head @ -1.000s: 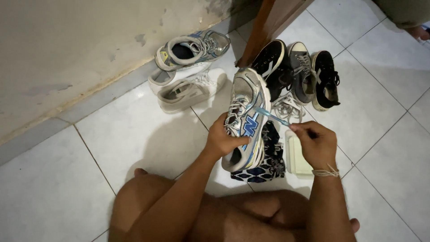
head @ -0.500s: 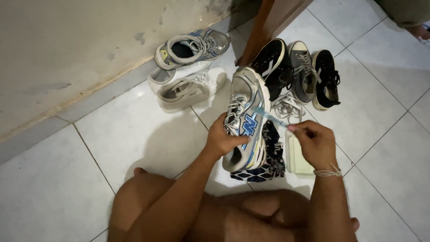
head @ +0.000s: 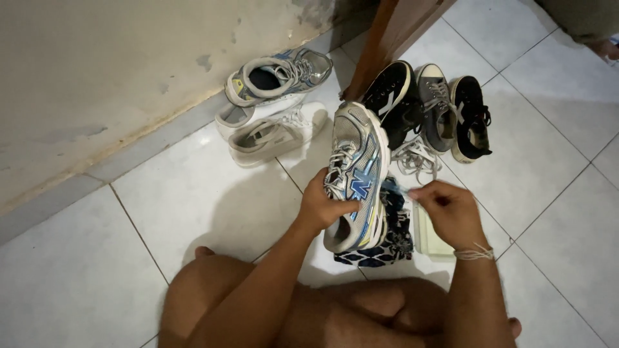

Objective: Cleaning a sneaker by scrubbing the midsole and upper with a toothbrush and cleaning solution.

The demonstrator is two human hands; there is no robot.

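Note:
My left hand (head: 324, 207) grips a silver and blue running shoe (head: 356, 171) by its side, holding it toe-up above the floor. My right hand (head: 449, 212) is just right of the shoe, fingers pinched on a thin pale blue lace (head: 398, 188) that runs from the shoe. Under the shoe lies a dark patterned cloth (head: 393, 235) and a pale flat card (head: 431, 237). Loose white laces (head: 416, 158) lie on the tiles behind the shoe.
The matching silver shoe (head: 277, 76) and a white sneaker (head: 274, 132) lie by the wall. A black shoe (head: 393, 96), grey sneaker (head: 438, 106) and black sneaker (head: 472, 119) stand near a wooden door edge (head: 387, 38). My bare legs (head: 309, 316) fill the bottom.
My right hand has moved a little closer to the shoe with the lace. The shoe stays held in my left hand at about the same tilt.

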